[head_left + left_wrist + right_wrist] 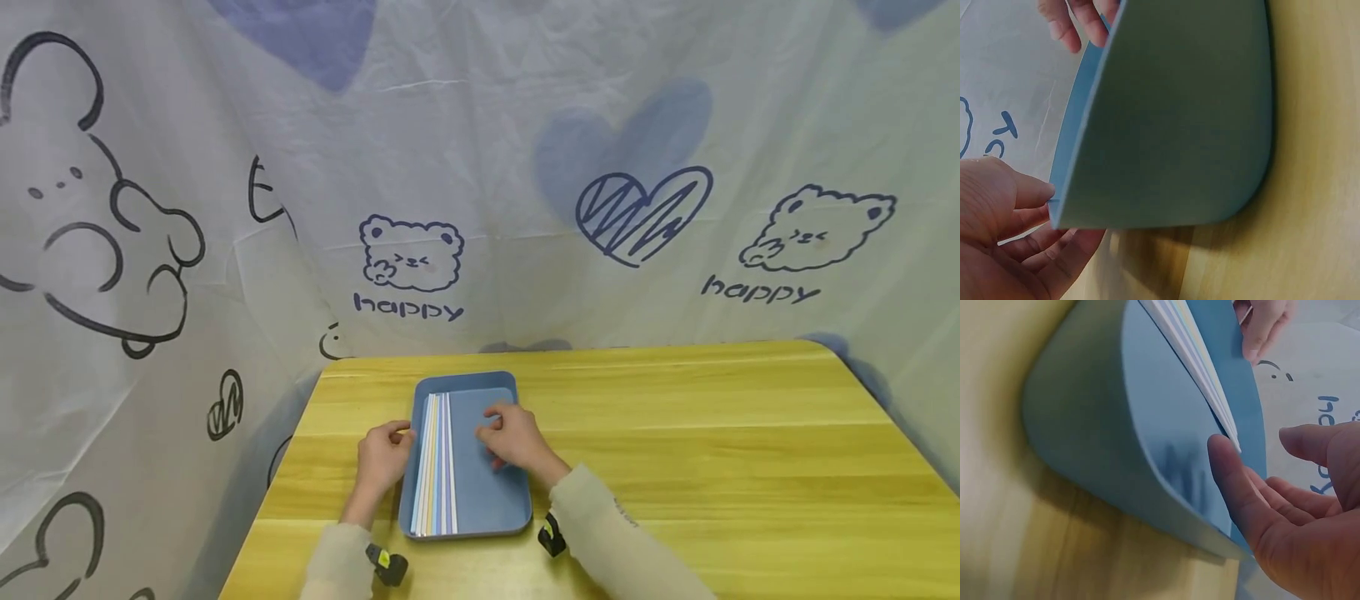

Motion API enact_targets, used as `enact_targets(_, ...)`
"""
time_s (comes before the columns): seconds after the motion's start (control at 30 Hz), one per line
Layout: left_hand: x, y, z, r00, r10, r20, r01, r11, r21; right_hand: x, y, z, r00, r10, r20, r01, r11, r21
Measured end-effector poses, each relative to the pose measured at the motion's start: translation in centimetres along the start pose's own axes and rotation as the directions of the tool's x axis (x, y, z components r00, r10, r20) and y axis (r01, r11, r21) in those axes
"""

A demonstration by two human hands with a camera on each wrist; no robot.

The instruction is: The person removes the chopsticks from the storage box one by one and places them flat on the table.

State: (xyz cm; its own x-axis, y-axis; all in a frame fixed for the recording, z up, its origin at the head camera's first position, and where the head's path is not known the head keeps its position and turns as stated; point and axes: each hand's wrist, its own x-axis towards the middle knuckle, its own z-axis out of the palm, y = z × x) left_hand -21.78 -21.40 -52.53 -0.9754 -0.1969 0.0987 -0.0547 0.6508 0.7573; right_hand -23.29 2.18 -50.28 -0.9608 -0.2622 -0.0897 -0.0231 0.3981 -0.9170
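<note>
The blue rectangular tray [491,504] is pinched by the left hand [384,457]; the right hand [516,437] is parted, empty; long pastel strips [434,467] are contained at left.

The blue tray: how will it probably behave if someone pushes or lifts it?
The blue tray is probably stiff: its walls keep an even shape. Being broad and low, it seems unlikely to tip. If tilted, the long strips may slide, since bare tray floor lies beside them.
</note>
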Motion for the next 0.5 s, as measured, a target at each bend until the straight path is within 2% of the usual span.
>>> enact_targets(0.27,0.0,-0.2,0.2,0.999,0.026,-0.019,-0.026,1.0,-0.01,-0.4,0.1,1.9,0.993,0.112,0.028,-0.115,0.985,0.131)
enact_targets(0.5,0.1,-0.5,0.2,1.0,0.005,-0.01,-0.005,1.0,-0.019,-0.6,0.2,3.4,0.989,0.141,0.045,-0.147,0.975,0.167)
